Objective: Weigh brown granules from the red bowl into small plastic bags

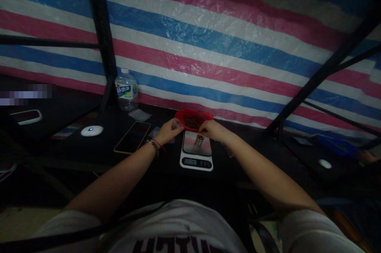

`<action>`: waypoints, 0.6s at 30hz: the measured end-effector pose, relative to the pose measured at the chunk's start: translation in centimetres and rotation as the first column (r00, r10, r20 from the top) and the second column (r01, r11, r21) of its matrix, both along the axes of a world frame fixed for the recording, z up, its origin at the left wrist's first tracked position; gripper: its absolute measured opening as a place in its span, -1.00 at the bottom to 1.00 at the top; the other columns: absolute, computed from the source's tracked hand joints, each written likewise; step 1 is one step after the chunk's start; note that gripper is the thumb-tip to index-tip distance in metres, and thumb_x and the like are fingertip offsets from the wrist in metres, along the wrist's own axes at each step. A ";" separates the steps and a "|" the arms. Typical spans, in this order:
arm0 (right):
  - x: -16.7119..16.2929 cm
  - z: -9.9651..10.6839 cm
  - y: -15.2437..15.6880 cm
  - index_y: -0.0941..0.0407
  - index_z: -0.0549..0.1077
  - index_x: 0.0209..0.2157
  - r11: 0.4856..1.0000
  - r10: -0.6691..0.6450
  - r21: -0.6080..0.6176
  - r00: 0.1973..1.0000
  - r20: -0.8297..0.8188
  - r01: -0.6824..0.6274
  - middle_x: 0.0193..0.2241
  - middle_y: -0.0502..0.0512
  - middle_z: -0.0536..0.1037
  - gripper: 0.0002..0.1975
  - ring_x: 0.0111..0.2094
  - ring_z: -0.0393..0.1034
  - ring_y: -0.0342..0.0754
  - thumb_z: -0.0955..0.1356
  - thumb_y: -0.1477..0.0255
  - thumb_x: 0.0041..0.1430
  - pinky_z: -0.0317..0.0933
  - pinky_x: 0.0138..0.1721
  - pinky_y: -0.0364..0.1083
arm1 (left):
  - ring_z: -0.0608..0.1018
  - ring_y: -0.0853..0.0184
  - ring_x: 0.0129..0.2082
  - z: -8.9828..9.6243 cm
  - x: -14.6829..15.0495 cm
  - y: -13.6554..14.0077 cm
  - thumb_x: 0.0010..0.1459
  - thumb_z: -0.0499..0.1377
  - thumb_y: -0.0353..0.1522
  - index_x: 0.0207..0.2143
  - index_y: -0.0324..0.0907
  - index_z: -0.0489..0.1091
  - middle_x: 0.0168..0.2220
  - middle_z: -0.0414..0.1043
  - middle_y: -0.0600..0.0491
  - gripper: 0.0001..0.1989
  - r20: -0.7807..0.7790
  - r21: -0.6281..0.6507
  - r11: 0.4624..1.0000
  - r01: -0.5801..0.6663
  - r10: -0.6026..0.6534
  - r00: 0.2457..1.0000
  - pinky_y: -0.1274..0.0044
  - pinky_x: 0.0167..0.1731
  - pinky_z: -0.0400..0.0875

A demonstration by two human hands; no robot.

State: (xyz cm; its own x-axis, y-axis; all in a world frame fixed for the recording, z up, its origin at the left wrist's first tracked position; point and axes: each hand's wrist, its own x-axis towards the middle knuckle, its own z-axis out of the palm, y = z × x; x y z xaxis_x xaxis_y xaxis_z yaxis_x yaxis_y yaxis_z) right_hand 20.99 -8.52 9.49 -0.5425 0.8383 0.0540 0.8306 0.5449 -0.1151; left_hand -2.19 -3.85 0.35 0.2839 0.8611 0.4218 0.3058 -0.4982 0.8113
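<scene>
A white kitchen scale [196, 162] with a metal top and a digital display lies on the black table in front of me. On its plate stands a small clear cup [199, 142] with dark brown bits showing at its mouth. Behind the scale sits an open red plastic bag [180, 115] holding many small dark brown pieces [192, 122]. My left hand [168, 131] is closed around a small clear plastic piece [176, 125] at the bag's left edge. My right hand [213, 130] is closed in a pinch just above the cup, beside the bag; what its fingertips hold is too small to tell.
A phone [132, 137] and a white oval device [92, 131] lie to the left. A clear plastic bottle [127, 93] stands behind them by a dark metal post [102, 35]. Striped sheeting [193, 46] hangs behind. Far right, another person's hand [368, 156] is near a blue item [336, 146].
</scene>
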 end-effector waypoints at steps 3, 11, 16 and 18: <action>-0.5 -0.6 -0.7 0.12 0.61 -0.37 1.000 0.013 -0.001 1.000 0.019 -0.013 -0.34 0.09 0.62 -0.80 -0.29 0.47 -0.07 0.36 0.62 0.02 0.21 -0.23 -0.17 | 0.51 0.28 -0.31 0.0 0.0 0.0 0.05 0.17 -0.11 -0.20 -0.17 0.40 -0.29 0.49 0.03 -0.64 0.018 -0.005 1.000 0.019 -0.019 1.000 0.44 -0.23 0.39; 0.1 -1.2 -0.7 0.14 0.57 -0.26 0.999 0.010 -0.042 0.997 -0.079 -0.013 -0.31 0.08 0.61 -0.82 -0.31 0.47 -0.10 0.39 0.55 0.07 0.20 -0.29 -0.19 | 0.53 0.27 -0.27 0.0 0.0 0.1 0.05 0.18 -0.10 -0.19 -0.18 0.37 -0.26 0.49 0.02 -0.62 0.050 -0.003 1.000 0.028 -0.028 0.998 0.45 -0.22 0.39; 0.5 -0.5 -0.8 0.14 0.58 -0.24 0.997 0.041 -0.055 0.993 -0.106 -0.047 -0.29 0.08 0.61 -0.81 -0.29 0.46 -0.09 0.37 0.54 0.09 0.22 -0.25 -0.17 | 0.52 0.26 -0.25 -0.3 0.0 0.4 0.06 0.18 -0.09 -0.18 -0.18 0.38 -0.24 0.49 0.01 -0.61 0.025 0.009 1.000 0.027 -0.027 0.999 0.44 -0.19 0.39; 0.8 -0.2 -0.3 0.14 0.57 -0.21 0.998 0.051 -0.022 0.991 -0.125 -0.054 -0.25 0.10 0.60 -0.78 -0.25 0.46 -0.08 0.33 0.56 0.12 0.23 -0.19 -0.16 | 0.53 0.26 -0.26 -0.5 0.0 0.5 0.06 0.18 -0.09 -0.18 -0.18 0.39 -0.24 0.49 0.01 -0.61 0.022 0.011 1.000 0.021 -0.022 1.000 0.44 -0.19 0.39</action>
State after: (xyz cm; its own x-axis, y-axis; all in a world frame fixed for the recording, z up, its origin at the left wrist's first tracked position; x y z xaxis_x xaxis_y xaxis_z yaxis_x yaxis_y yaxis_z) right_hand 21.80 -8.80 9.27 -0.5760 0.8110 0.1027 0.7795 0.5828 -0.2297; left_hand -2.18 -3.30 -0.11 0.2928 0.8505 0.4369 0.2771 -0.5128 0.8125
